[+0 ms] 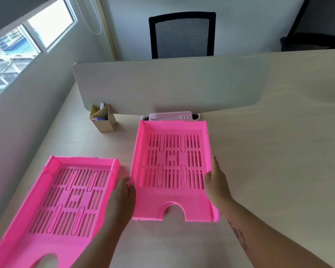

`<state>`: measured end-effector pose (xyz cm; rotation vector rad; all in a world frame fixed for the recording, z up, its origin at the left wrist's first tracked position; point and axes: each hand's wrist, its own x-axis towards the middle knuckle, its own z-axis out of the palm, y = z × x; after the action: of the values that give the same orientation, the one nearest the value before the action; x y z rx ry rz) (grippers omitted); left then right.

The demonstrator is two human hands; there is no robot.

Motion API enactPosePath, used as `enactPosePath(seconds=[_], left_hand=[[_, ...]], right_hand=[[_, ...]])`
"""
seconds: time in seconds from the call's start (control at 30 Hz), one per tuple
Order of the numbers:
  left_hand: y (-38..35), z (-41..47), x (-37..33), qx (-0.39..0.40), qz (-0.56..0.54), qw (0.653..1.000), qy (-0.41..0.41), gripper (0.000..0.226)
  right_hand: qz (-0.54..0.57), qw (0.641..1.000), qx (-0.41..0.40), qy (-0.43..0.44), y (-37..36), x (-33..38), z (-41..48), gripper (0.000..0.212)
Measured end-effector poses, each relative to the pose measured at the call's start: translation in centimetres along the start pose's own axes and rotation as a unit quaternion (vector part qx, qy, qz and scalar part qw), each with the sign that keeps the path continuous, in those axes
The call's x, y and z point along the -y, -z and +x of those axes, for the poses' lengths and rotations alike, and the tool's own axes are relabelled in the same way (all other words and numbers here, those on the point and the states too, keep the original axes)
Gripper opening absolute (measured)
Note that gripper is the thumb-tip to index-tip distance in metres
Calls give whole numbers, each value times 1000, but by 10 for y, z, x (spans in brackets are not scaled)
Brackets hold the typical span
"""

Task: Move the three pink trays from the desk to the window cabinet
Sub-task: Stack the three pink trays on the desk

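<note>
Two pink slotted letter trays lie on the light wooden desk (pixel 259 151). One pink tray (pixel 172 171) sits in the middle, its notched front facing me. My left hand (pixel 122 198) grips its left wall and my right hand (pixel 217 182) grips its right wall. The other pink tray (pixel 62 206) lies flat at the lower left, apart from both hands. A third tray is not in view.
A white divider panel (pixel 170 86) stands across the desk behind the trays. A cardboard pen holder (pixel 103 118) and a white organiser (pixel 170 115) sit at its foot. A black mesh chair (pixel 182 35) is beyond. A window (pixel 17 47) fills the upper left.
</note>
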<state>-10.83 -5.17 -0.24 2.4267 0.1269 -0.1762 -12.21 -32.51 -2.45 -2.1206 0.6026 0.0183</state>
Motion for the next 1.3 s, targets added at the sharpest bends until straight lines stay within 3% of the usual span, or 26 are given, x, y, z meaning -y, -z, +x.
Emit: enactPosePath(seconds=[0.13, 0.53, 0.9, 1.07, 1.3], left_hand=[[11, 37, 30, 50, -20, 998, -27, 24], [5, 13, 28, 98, -86, 991, -4, 16], [6, 9, 20, 113, -127, 984, 47, 21], [-8, 6, 5, 113, -122, 984, 62, 23], [-18, -8, -20, 86, -143, 984, 64, 26]], right_hand=[[-25, 998, -52, -15, -26, 25, 4, 62], [-18, 999, 9, -35, -14, 20, 10, 64], [-37, 996, 51, -55, -8, 24, 13, 74], [-60, 996, 29, -55, 2, 11, 12, 77], [-67, 997, 27, -5, 22, 1, 14, 73]])
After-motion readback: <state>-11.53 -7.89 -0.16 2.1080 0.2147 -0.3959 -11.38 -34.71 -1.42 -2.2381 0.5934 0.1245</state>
